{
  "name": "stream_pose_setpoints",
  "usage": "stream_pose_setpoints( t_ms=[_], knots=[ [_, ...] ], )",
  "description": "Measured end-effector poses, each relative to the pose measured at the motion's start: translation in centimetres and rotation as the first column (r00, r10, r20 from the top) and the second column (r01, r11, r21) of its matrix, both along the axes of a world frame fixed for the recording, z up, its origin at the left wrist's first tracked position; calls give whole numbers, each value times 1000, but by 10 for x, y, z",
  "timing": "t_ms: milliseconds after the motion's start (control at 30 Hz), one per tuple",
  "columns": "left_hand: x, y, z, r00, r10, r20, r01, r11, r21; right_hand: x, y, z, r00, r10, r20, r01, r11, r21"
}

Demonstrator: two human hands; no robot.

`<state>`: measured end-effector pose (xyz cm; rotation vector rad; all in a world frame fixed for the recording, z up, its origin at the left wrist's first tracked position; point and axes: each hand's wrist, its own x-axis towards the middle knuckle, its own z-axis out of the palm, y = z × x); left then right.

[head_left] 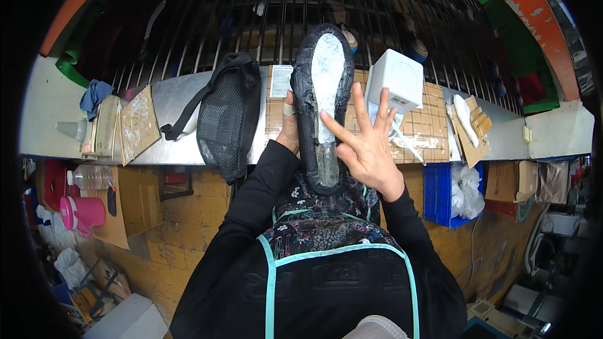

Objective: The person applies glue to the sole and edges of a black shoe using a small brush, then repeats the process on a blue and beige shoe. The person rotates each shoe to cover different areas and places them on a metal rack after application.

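An upturned black shoe (306, 113), toe pointing away, stands up over the table's near edge in front of me. A white sole-shaped piece (328, 66) lies on the front and middle of its underside, and the heel end shows a bare grey strip. My left hand (289, 127) grips the shoe's left side, with a pale band round one finger; its other fingers are hidden behind the shoe. My right hand (370, 144) is open with fingers spread. Its index fingertip is at the white piece's right edge, apparently touching it.
Left of the shoe lies a black mesh item (229, 119) with a strap. To the right, a white box-shaped container (397, 78) and a white stick (408, 141) rest on cardboard (433, 119). Metal rollers (264, 12) run behind the table. A blue crate (440, 198) is below right.
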<state>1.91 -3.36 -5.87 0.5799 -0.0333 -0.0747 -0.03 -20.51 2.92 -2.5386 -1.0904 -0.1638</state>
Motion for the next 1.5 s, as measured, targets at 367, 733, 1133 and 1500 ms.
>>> stream_pose_setpoints(
  t_ms=[367,733,1133,1500],
  knots=[
    [2,12,-19,984,114,-140,-121,992,-41,-51,-20,-73,678,248,-692,240,815,527],
    [6,12,-20,976,212,58,-195,957,-216,19,39,-49,547,423,-722,691,258,675],
    [18,10,-40,979,145,-140,-187,911,-366,171,223,-84,494,504,-709,722,216,657],
    [13,13,-31,969,185,-163,-230,916,-328,204,252,-71,779,118,-616,157,914,373]
  ],
)
